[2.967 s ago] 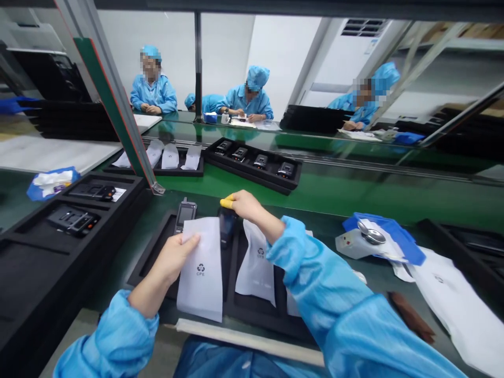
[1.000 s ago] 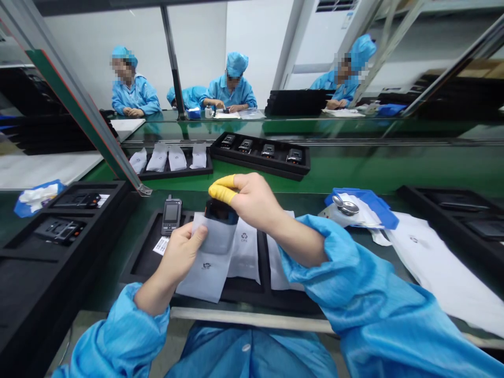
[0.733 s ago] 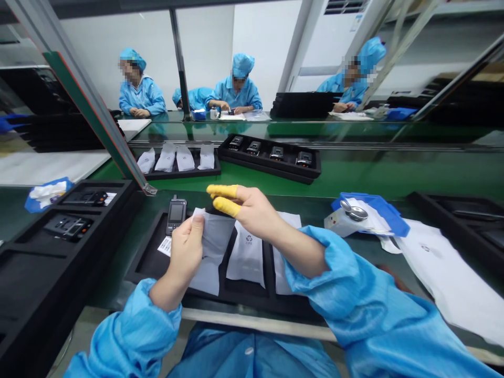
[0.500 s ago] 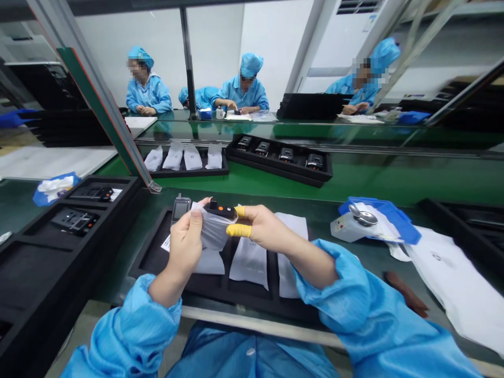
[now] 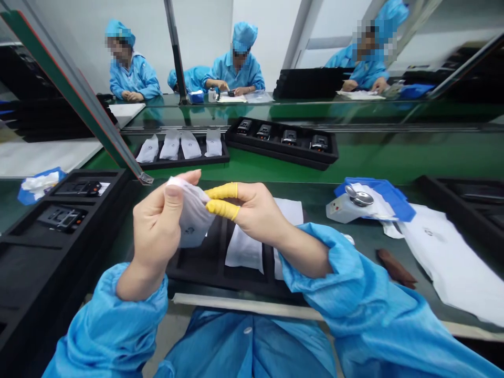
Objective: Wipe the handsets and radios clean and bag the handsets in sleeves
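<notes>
A: Start wide: what carries everything?

B: A green desk (image 5: 354, 157) runs across the middle of the frame. A black tray (image 5: 205, 262) sits at lower centre, right in front of the person, with white pouches (image 5: 246, 249) lying in its slots. A taller stack of black trays (image 5: 47, 236) fills the lower left

A: And the hands?

B: Both are raised above the tray, just left of centre. The left hand (image 5: 155, 231) is closed in a pinch, thumb on the near face, round the left edge of a white pouch (image 5: 192, 218). The right hand (image 5: 252, 210) comes in from the right, and its two fingers (image 5: 222, 209) in yellow cots are closed on the pouch's right edge

A: So where does the pouch lie from each grip?

B: Between them. It sits to the right of the left grip and to the left of the right grip, touching both. Its long axis runs roughly top to bottom in the frame, the top tilted left, its upper end by the left thumb tip and its lower end with the printed mark hanging toward the tray

A: Which hand is nearer?

B: Neither, as both grips hold it. The left covers more of it; the right has only fingertips on the edge

A: Is anything inside the pouch?

B: It bulges, but I cannot tell what it holds
</notes>
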`<state>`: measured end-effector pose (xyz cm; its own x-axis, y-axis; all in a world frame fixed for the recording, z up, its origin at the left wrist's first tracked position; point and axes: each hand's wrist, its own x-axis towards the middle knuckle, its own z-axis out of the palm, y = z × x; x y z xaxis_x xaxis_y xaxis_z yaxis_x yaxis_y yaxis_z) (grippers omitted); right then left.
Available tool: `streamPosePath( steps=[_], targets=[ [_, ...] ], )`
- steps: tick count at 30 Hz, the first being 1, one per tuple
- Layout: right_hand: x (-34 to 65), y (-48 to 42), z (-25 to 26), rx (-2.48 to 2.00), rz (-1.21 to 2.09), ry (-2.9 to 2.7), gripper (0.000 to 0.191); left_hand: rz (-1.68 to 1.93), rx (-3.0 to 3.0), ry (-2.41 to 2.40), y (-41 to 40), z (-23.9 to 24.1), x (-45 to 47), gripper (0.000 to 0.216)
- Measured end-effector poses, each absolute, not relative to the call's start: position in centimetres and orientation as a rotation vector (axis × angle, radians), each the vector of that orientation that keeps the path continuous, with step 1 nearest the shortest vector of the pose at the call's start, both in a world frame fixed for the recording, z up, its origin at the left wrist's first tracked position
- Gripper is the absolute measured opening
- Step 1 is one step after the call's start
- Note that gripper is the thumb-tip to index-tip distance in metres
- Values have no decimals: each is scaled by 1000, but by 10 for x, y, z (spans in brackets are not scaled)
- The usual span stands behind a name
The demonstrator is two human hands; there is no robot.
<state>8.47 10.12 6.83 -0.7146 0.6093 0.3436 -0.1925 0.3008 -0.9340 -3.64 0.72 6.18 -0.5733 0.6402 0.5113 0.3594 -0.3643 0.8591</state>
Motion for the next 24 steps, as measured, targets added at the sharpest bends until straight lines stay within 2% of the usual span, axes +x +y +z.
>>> streamPosePath(
  steps=[6, 9, 10, 13, 16, 19, 24],
  targets=[
    [70, 105, 55, -581, 1220, -1863, 18, 1776, 1560, 2092, 15, 63, -43, 39],
    [54, 120, 35, -895, 1303, -1891, 10, 1319, 1584, 2370, 47, 43, -59, 40],
    [50, 126, 28, -986, 1359, -1887, 7, 1055, 1533, 2464, 59, 34, -65, 42],
    [55, 141, 18, -1098, 1422, -1845, 21, 799, 1520, 2507, 88, 3, -76, 35],
    [94, 147, 30, -1079, 1357, -1791, 34, 659, 1530, 2539, 99, -19, -78, 29],
    [160, 155, 52, -1044, 1211, -1702, 38, 552, 1530, 2564, 99, -27, -71, 27],
    [296, 197, 69, -1251, 661, -1407, 38, 589, 1597, 2551, 90, -12, -64, 32]
  ],
)
